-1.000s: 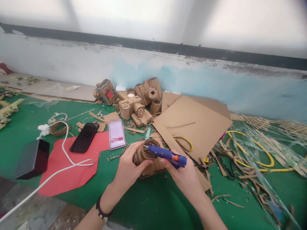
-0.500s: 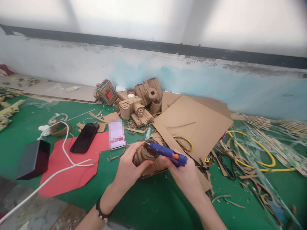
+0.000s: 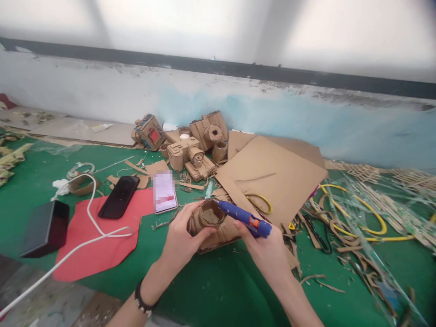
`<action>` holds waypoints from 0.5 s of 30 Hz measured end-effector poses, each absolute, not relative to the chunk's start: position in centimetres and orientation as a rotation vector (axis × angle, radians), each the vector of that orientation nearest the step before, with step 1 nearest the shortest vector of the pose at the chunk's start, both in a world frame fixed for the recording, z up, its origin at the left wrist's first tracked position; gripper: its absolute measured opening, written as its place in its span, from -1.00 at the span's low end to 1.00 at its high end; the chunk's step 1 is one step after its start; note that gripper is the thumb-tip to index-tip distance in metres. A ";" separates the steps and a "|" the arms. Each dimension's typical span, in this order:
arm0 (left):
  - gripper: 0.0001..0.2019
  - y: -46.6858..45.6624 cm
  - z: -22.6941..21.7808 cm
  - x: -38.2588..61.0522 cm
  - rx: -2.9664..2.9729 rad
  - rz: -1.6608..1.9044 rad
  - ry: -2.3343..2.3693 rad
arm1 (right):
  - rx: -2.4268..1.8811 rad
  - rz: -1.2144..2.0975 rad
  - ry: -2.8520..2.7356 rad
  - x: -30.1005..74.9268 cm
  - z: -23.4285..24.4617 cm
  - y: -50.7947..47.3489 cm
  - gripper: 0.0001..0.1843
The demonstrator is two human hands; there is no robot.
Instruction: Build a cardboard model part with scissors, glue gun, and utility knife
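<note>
My left hand (image 3: pixel 185 234), with a dark bracelet at the wrist, grips a cardboard model camera (image 3: pixel 225 236) by its left side. A round cardboard tube (image 3: pixel 211 215) rises from the model, its open end facing up. Thumb and fingers of that hand lie around the tube's base. In my right hand (image 3: pixel 264 247) is a blue glue gun (image 3: pixel 243 217) with an orange part on its side. Its nozzle points left and lies at the tube's upper right rim; whether it touches cannot be made out. My right fingers are partly hidden behind the glue gun.
Finished-looking cardboard cameras (image 3: pixel 184 152) stand by the wall. Large cardboard sheets (image 3: pixel 272 177) lie behind my hands. At left are a black phone (image 3: pixel 119 196), a lit phone (image 3: pixel 165 193), red paper (image 3: pixel 98 247), a dark box (image 3: pixel 46 229) and a white cable (image 3: pixel 90 204). Cardboard scraps (image 3: pixel 368 268) litter the right.
The glue gun's nozzle has shifted right, from over the tube's left part to its right rim. My right hand moved slightly right with it. My left hand keeps its hold.
</note>
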State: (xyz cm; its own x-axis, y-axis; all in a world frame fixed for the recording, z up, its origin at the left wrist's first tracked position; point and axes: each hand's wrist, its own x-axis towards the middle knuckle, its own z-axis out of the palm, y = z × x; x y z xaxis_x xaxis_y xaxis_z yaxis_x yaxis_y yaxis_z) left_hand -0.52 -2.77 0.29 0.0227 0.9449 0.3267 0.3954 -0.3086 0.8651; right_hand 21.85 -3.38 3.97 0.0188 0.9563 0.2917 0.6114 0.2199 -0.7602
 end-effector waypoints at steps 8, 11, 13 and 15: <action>-0.36 -2.5 0.0 -2.2 1.776 1.194 1.306 | -1.424 0.702 -1.624 23.7 3.6 -4.7 -0.56; -0.32 -1.9 0.5 -2.9 1.772 1.133 1.274 | -1.409 0.733 -1.613 23.9 3.6 -4.9 -0.57; -0.28 -1.2 1.1 -3.1 1.786 1.089 1.226 | -1.420 0.731 -1.606 23.6 3.7 -5.0 -0.57; -0.26 -0.6 1.7 -3.2 1.801 1.063 1.152 | -1.417 0.715 -1.611 23.2 3.9 -4.8 -0.54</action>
State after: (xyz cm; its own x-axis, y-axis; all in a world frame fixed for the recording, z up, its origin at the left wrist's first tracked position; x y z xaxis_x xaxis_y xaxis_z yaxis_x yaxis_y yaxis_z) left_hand -3.22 -0.55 1.72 0.2546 0.9341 0.2503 0.3242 -0.3263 0.8880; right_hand 23.18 -4.80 3.94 0.0058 0.9744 0.2250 0.4866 0.1938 -0.8518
